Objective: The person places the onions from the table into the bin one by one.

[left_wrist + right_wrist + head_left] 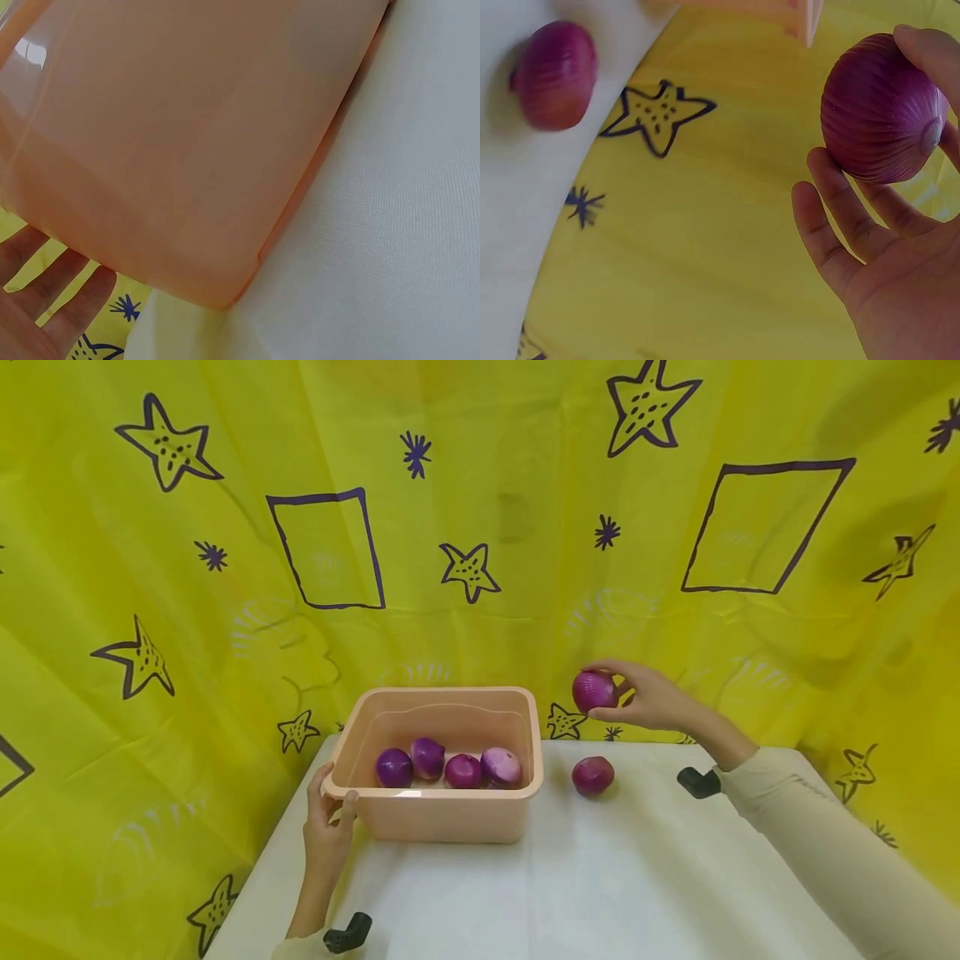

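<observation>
My right hand [648,697] pinches a red onion [594,692] between thumb and fingers, raised above the table to the right of the bin; the right wrist view shows the ribbed purple skin of this onion [881,109]. Below it, a second red onion [592,776] lies on the table. The peach plastic bin [442,818] stands left of centre, with several red onions [463,771] on its floor, one of them paler. At the bin's front left corner, my left hand [327,827] grips the rim, thumb in front and fingers along the left side.
A white cloth covers the table [600,877]. Close behind it and on both sides hangs a yellow curtain [525,635] with drawn stars and squares. Dark wrist cameras [348,933] show on both forearms.
</observation>
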A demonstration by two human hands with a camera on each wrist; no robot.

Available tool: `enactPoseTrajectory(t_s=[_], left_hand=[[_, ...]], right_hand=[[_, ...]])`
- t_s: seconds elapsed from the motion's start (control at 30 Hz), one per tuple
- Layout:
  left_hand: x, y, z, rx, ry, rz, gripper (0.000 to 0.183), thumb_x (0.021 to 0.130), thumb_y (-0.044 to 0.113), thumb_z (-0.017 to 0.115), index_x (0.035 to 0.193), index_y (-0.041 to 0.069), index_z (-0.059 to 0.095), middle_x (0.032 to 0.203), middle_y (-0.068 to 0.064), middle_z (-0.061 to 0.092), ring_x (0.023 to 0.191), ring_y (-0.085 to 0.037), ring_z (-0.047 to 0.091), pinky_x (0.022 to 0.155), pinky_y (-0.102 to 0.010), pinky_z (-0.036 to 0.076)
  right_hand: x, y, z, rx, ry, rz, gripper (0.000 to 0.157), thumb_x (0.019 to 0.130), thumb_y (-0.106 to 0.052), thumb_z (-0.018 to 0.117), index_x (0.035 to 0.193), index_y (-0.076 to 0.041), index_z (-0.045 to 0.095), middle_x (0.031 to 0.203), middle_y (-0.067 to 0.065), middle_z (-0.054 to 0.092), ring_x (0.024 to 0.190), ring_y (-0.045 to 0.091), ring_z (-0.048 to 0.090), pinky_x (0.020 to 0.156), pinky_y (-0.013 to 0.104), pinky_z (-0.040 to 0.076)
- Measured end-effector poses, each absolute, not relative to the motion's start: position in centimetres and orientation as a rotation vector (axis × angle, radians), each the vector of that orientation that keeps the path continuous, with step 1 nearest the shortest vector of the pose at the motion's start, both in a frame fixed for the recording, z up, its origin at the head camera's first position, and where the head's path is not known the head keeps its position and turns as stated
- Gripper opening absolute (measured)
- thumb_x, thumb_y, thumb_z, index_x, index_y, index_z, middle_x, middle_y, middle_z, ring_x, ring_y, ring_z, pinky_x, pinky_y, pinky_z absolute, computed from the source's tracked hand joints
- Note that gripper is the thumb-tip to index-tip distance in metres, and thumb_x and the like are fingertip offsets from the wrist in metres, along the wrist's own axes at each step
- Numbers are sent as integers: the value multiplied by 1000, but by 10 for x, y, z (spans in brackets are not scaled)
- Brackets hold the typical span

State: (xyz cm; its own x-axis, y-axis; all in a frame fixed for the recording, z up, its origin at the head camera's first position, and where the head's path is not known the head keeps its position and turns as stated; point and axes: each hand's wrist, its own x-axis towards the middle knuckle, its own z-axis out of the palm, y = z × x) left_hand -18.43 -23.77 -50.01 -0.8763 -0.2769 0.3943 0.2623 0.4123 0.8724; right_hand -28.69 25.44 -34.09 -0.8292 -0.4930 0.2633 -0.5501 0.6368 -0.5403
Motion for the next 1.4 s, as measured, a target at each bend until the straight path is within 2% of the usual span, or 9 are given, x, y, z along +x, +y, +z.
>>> enactPoseTrajectory(t_s=[0.33,0.7,0.93,1.2,1.4], left_hand=[[-182,-236,-504,7,-2185,-1475,60,104,17,58,158,22,32,151,-22,51,102,7,55,78,-11,51],[-184,-238,-502,2,-2191,-1470,62,104,18,59,159,24,31,154,-17,49,104,7,56,78,-10,50],[-187,-239,-501,-5,-2191,-1467,64,103,17,60,159,22,30,156,-16,47,105,6,56,78,-10,50],[-186,-238,-499,-9,-2187,-1481,63,103,18,59,159,23,30,157,-15,47,106,7,56,79,-11,50],[-186,-239,-499,10,-2195,-1493,64,103,18,59,159,22,29,156,-17,47,107,3,56,81,-11,50]], right_hand=[[-307,190,-328,1025,-2800,980,68,86,-27,85,144,-13,54,134,12,63,98,28,69,78,37,62],[-324,113,-328,1192,-2783,1038,69,85,-27,86,145,-12,55,134,9,63,96,23,70,86,36,60],[-329,68,-331,1322,-2726,990,67,84,-28,86,142,-13,57,134,7,63,113,23,63,93,34,56],[-330,34,-337,1365,-2737,1061,66,84,-29,86,142,-19,56,132,1,63,112,17,63,94,29,54],[-330,22,-343,1376,-2772,1065,67,86,-28,84,145,-17,53,133,3,61,113,19,62,93,31,55]])
